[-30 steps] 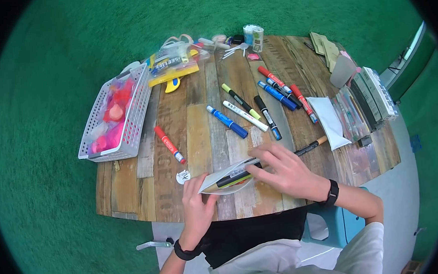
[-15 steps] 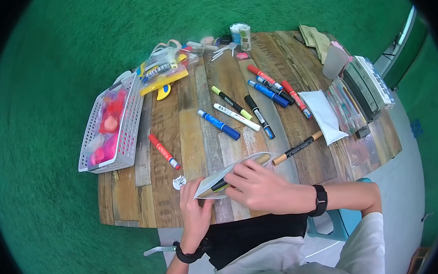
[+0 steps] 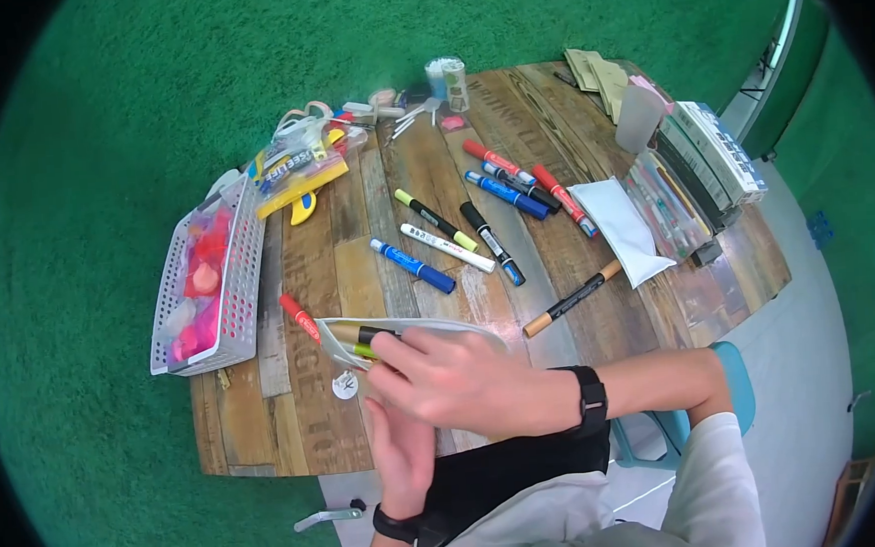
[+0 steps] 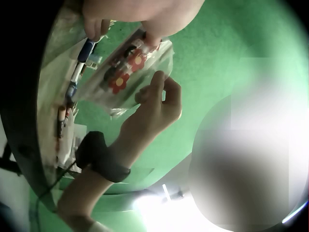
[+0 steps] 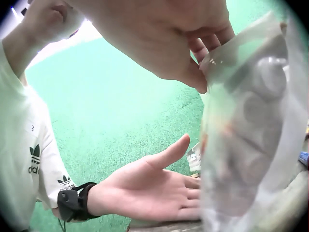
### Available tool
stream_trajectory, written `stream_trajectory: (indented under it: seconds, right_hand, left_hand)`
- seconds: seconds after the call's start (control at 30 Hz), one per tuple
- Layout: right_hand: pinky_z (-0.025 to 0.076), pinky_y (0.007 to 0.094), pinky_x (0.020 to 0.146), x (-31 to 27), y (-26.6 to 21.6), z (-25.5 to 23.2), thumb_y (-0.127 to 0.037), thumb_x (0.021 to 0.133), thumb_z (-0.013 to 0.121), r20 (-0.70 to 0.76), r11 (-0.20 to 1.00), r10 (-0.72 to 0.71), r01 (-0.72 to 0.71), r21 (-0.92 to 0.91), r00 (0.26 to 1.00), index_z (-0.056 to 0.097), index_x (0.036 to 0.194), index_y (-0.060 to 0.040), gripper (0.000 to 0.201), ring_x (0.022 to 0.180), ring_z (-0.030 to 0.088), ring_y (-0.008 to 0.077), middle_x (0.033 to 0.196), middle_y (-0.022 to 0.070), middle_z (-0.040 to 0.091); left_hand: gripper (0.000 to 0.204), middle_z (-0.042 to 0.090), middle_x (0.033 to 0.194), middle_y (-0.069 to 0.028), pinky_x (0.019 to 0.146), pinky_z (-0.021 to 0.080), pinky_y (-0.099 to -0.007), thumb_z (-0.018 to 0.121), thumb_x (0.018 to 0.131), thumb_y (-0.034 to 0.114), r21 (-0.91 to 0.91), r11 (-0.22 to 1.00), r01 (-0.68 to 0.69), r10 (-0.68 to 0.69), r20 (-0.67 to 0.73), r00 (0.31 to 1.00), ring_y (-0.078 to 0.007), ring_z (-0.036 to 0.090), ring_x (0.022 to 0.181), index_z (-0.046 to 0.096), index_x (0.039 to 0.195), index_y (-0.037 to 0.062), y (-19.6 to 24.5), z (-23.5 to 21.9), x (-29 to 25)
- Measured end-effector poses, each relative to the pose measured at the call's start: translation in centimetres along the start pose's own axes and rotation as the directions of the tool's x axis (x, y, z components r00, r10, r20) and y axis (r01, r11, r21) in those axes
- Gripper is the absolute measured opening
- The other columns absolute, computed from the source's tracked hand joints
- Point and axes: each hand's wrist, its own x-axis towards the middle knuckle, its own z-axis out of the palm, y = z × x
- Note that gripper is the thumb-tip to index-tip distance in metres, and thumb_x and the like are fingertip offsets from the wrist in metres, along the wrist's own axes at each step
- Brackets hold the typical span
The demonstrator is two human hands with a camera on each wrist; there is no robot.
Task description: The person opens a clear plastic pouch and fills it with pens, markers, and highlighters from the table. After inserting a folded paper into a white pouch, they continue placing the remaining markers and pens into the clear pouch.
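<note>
My right hand (image 3: pixel 464 377) pinches the edge of a translucent pouch (image 4: pixel 99 87) printed with red flowers. Its mouth gapes in the head view, showing a tan-and-black marker (image 3: pixel 346 329) and a lime one (image 3: pixel 364 351) inside. My left hand (image 5: pixel 149 193) lies below, palm turned up and fingers straight; their tips pass behind the pouch in the right wrist view. Just beyond the pouch lies a red marker (image 3: pixel 298 315). Past it on the wooden table (image 3: pixel 355 228) are a blue marker (image 3: pixel 412 265), a white marker (image 3: pixel 446 247) and a black-and-blue marker (image 3: pixel 493 244).
A white basket (image 3: pixel 244 305) with pink and red items stands left. More markers lie at the centre right, including a brown-and-black marker (image 3: pixel 571 298). A white pouch (image 3: pixel 615 228) and boxes (image 3: pixel 716 151) are at the right. Plastic packets (image 3: pixel 296 172) lie at the back left.
The pouch has shifted left and swung round, carried by my right hand. My left hand has let go of its end and turned palm up below it.
</note>
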Motion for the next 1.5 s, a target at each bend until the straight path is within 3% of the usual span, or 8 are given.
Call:
stream_trajectory:
  seconds: [0.17,0.4,0.47,0.5,0.67,0.87,1.07,1.5]
  right_hand:
    - [0.053,0.0278,0.053,0.0,-1.5,1.6,-0.011,0.067,0.064,0.099,0.999,-0.027,0.024,0.036,0.995,0.055,0.087,-0.0013,0.024,0.076,0.060,0.0175,0.089,0.0069,0.051]
    - [0.052,0.0316,0.055,0.1,-0.2,1.0,-0.011,0.073,0.063,0.122,0.971,0.031,-0.059,0.234,0.992,0.056,0.093,-0.0029,0.023,0.074,0.062,0.0220,0.084,0.0075,0.052]
    - [0.051,0.0334,0.057,0.7,1.4,0.1,-0.011,0.075,0.064,0.187,0.956,0.070,-0.120,0.269,0.980,0.056,0.093,-0.0035,0.021,0.074,0.061,0.0244,0.085,0.0082,0.052]
    - [0.049,0.0353,0.059,0.8,1.9,-0.3,-0.011,0.077,0.065,0.248,0.938,0.116,-0.188,0.290,0.962,0.057,0.092,-0.0042,0.019,0.075,0.060,0.0267,0.086,0.0089,0.053]
    - [0.048,0.0386,0.066,0.1,2.4,-0.2,-0.013,0.078,0.070,0.316,0.877,0.060,-0.202,0.437,0.947,0.060,0.087,-0.0040,0.016,0.079,0.057,0.0283,0.091,0.0095,0.053]
    - [0.048,0.0385,0.068,-0.7,0.9,-0.7,-0.012,0.073,0.074,0.372,0.906,0.092,-0.233,0.354,0.924,0.058,0.089,-0.0030,0.024,0.084,0.056,0.0296,0.091,0.0104,0.054]
    - [0.049,0.0374,0.065,-1.1,0.9,-0.9,-0.019,0.076,0.071,0.428,0.963,0.099,-0.195,0.185,0.898,0.056,0.085,0.0018,0.027,0.085,0.053,0.0277,0.096,0.0127,0.050]
    - [0.042,0.0472,0.069,1.5,4.6,-5.4,-0.012,0.084,0.060,0.420,0.926,0.291,-0.363,0.102,0.860,0.045,0.083,0.0019,0.020,0.080,0.052,0.0400,0.081,0.0209,0.049]
  left_hand:
    - [0.045,0.044,0.133,-0.0038,0.106,0.039,-0.0405,0.040,0.099,0.044,-0.005,1.000,0.009,-0.009,-0.009,1.000,-0.0213,0.042,0.128,0.036,0.135,0.0162,-1.9,-2.4,0.3]
    - [0.042,0.052,0.125,-0.0074,0.101,0.042,-0.0386,0.037,0.101,0.035,-0.053,0.990,-0.133,0.126,-0.120,0.985,-0.0202,0.052,0.117,0.042,0.135,0.0099,-1.7,-2.1,1.9]
    - [0.046,0.055,0.118,-0.0097,0.099,0.043,-0.0386,0.038,0.100,0.038,-0.299,0.950,-0.086,0.037,-0.165,0.986,-0.0214,0.054,0.113,0.044,0.133,0.0066,-0.6,-0.8,1.9]
    - [0.050,0.057,0.115,-0.0120,0.098,0.044,-0.0385,0.038,0.100,0.041,-0.356,0.933,-0.055,0.045,-0.036,0.998,-0.0226,0.056,0.109,0.044,0.133,0.0037,-0.8,-1.8,1.9]
    - [0.056,0.057,0.116,-0.0147,0.099,0.043,-0.0399,0.038,0.098,0.048,-0.346,0.935,-0.077,0.081,-0.002,0.997,-0.0257,0.055,0.113,0.042,0.132,0.0045,-2.3,-3.4,2.3]
    - [0.049,0.056,0.112,-0.0150,0.096,0.044,-0.0420,0.040,0.099,0.044,-0.345,0.926,-0.150,0.104,-0.149,0.983,-0.0255,0.056,0.108,0.039,0.132,0.0085,-2.2,-2.5,1.9]
    - [0.049,0.050,0.134,-0.0050,0.107,0.035,-0.0452,0.039,0.099,0.044,-0.364,0.922,-0.137,0.156,0.024,0.987,-0.0246,0.047,0.124,0.040,0.137,0.0123,-2.6,-3.3,1.3]
    - [0.044,0.052,0.131,-0.0055,0.106,0.036,-0.0435,0.043,0.099,0.039,-0.400,0.901,-0.166,0.138,-0.099,0.985,-0.0246,0.050,0.120,0.044,0.134,0.0118,-2.5,-3.0,1.5]
